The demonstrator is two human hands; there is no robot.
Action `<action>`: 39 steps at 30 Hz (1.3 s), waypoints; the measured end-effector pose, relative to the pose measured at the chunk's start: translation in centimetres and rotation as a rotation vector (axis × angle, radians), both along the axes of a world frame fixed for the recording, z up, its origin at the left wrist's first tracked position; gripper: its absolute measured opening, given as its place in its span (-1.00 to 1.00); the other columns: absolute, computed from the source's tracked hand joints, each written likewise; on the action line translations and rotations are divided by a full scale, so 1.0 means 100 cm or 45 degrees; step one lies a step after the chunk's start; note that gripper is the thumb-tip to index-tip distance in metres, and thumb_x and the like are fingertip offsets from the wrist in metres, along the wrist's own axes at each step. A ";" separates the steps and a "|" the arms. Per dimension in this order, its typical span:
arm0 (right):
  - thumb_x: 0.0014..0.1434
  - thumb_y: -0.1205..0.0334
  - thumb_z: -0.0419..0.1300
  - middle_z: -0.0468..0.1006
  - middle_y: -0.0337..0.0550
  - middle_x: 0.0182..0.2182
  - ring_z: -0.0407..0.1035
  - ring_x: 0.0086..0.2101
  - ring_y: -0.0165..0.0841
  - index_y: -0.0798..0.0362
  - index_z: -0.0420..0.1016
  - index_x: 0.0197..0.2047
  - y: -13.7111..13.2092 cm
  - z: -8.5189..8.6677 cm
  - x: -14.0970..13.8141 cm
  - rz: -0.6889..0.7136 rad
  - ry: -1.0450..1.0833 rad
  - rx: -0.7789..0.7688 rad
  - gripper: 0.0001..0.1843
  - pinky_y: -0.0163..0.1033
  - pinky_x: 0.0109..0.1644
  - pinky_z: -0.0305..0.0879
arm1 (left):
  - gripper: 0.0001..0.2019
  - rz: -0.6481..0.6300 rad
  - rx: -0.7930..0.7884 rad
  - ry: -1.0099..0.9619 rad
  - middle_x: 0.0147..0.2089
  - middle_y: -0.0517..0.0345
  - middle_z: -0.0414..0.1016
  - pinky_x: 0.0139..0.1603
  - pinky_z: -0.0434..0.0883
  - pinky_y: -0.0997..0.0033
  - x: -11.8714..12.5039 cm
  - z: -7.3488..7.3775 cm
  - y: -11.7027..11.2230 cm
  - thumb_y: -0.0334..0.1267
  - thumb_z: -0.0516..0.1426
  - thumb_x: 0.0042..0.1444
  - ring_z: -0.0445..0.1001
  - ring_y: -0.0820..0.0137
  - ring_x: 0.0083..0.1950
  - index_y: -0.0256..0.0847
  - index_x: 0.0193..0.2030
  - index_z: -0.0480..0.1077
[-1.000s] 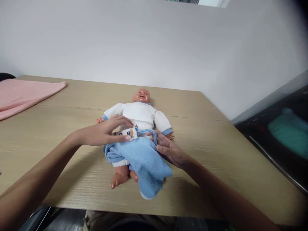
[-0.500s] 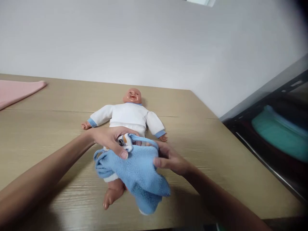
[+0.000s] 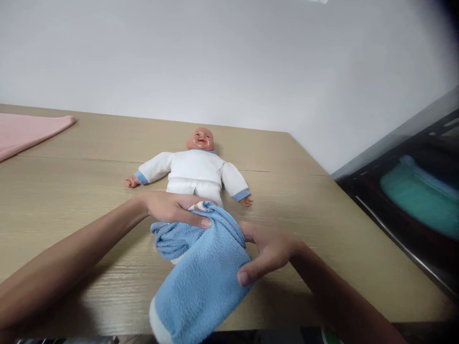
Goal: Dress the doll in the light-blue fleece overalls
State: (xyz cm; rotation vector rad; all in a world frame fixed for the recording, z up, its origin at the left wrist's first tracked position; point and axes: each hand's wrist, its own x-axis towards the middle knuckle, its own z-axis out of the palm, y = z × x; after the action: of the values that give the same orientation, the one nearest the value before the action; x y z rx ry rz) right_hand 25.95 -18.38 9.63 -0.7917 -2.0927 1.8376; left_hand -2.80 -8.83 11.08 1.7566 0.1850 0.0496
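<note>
Between fingers of the left hand (image 3: 174,208), blue garment (image 3: 208,267) is being pinched, right hand (image 3: 270,248) clasping its side, doll (image 3: 195,167) lying beyond fingertips.

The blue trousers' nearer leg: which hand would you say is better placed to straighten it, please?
Probably the right hand: its thumb touches that leg partway down one side, whereas the left hand pinches the trousers higher up.

One left hand (image 3: 177,209) and one right hand (image 3: 274,246) make two. Otherwise there are one doll (image 3: 195,166), one blue garment (image 3: 208,277), one pink cloth (image 3: 30,131) and one surface (image 3: 333,234).
</note>
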 end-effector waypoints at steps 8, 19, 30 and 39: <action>0.34 -0.20 0.56 0.62 -0.23 -0.21 0.49 -0.24 -0.35 0.01 0.69 0.04 -0.003 -0.027 0.000 -0.346 0.442 -0.248 -0.52 -0.28 -0.09 0.52 | -0.54 -0.329 -0.264 0.157 -0.16 -0.03 0.78 -0.05 0.71 0.25 -0.001 -0.005 -0.002 0.07 0.58 0.11 0.70 0.15 -0.17 -0.25 -0.09 0.66; 0.08 -0.21 0.72 0.70 -0.13 -0.06 0.59 -0.09 -0.22 0.07 0.70 0.09 -0.013 -0.021 -0.008 -0.138 0.159 -0.332 -0.30 -0.18 0.06 0.59 | -0.46 0.066 0.026 -0.041 -0.09 0.03 0.70 0.08 0.63 0.25 -0.004 -0.015 0.006 0.32 0.30 0.42 0.62 0.22 -0.08 -0.20 -0.05 0.65; 0.18 -0.13 0.71 0.63 -0.26 -0.22 0.49 -0.23 -0.37 -0.07 0.73 0.03 -0.012 -0.051 -0.024 -0.558 0.784 -0.762 -0.50 -0.29 0.01 0.51 | -0.44 -0.091 -0.447 -0.022 -0.24 0.10 0.72 -0.15 0.68 0.38 -0.004 -0.032 0.008 0.14 0.63 -0.03 0.64 0.30 -0.26 -0.19 -0.05 0.67; 0.22 -0.31 0.62 0.68 -0.09 -0.13 0.49 -0.26 -0.32 0.10 0.70 0.08 -0.012 -0.042 -0.014 -0.234 0.507 -0.346 -0.32 -0.29 -0.21 0.45 | -0.40 0.205 -0.262 -0.090 -0.09 -0.06 0.80 0.01 0.70 0.28 -0.004 -0.032 0.004 0.36 0.44 0.23 0.71 0.23 -0.13 -0.24 -0.07 0.73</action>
State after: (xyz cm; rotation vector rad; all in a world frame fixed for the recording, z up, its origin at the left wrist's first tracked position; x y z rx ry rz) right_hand 24.50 -19.56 5.43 -0.5902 -1.5013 2.0037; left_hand -3.22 -8.45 7.88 1.5296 0.2702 0.2027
